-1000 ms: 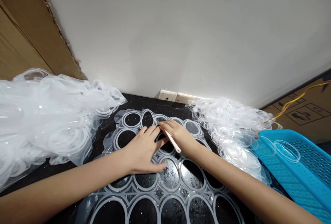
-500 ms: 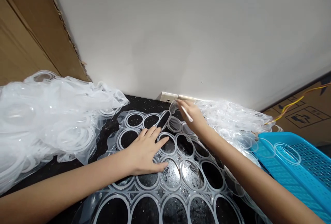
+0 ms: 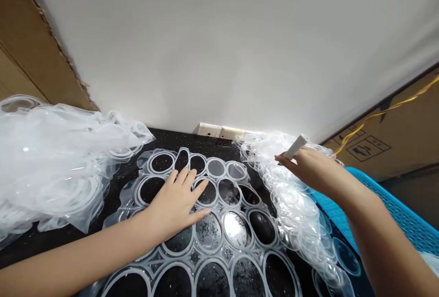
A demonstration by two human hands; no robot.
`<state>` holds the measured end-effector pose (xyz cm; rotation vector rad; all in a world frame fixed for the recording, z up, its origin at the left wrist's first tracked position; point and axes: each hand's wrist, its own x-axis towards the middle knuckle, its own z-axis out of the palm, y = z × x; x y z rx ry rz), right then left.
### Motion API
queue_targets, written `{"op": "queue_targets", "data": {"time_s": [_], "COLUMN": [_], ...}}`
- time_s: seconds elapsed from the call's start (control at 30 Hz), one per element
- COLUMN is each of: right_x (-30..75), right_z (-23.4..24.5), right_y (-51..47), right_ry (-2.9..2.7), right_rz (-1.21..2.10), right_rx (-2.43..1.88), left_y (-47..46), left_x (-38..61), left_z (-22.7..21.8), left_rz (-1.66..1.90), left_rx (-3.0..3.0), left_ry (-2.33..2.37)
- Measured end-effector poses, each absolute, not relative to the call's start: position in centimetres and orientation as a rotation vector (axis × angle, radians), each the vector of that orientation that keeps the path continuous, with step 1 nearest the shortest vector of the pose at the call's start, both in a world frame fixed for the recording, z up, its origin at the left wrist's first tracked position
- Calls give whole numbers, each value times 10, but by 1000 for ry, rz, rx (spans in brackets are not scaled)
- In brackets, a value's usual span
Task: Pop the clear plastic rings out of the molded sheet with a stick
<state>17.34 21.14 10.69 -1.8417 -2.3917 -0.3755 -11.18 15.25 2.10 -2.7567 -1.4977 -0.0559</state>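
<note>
A clear plastic sheet full of round cut-outs lies on the black tabletop. My left hand lies flat on it, fingers stretched out, pressing the sheet down. My right hand is raised over the pile of clear plastic rings at the right. Its fingers are closed round a small white stick-like tool; I cannot make out whether a ring hangs from them.
A big heap of crumpled clear plastic sheets fills the left side. A blue plastic basket stands at the right, behind my right arm. Cardboard boxes stand at both sides, a white wall and a socket strip behind.
My right hand has left the sheet's far rows and swung right and up over the ring pile, still holding the white tool. My left hand stays pressed on the sheet.
</note>
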Motion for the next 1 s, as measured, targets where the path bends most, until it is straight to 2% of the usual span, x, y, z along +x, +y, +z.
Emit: {"op": "queue_targets", "data": {"time_s": [0.1, 0.3, 0.4, 0.5, 1.0], "right_x": [162, 113, 100, 97, 102], "right_z": [107, 67, 37, 25, 22], "right_y": [204, 209, 214, 218, 218], "right_ry": [-2337, -2198, -2149, -2142, -2138], "right_rz": [-224, 696, 945, 1024, 1007], "right_rx": [-1915, -1361, -1259, -1242, -1248], "left_y": [155, 158, 157, 155, 153], "left_x": [-99, -75, -74, -76, -78], "left_z": [22, 17, 12, 9, 3], "left_rz": [-125, -57, -56, -83, -106], "left_rx": [-2748, -2841, -2847, -2850, -2819], "left_ry": [-1337, -1187, -1178, -1152, -1144]}}
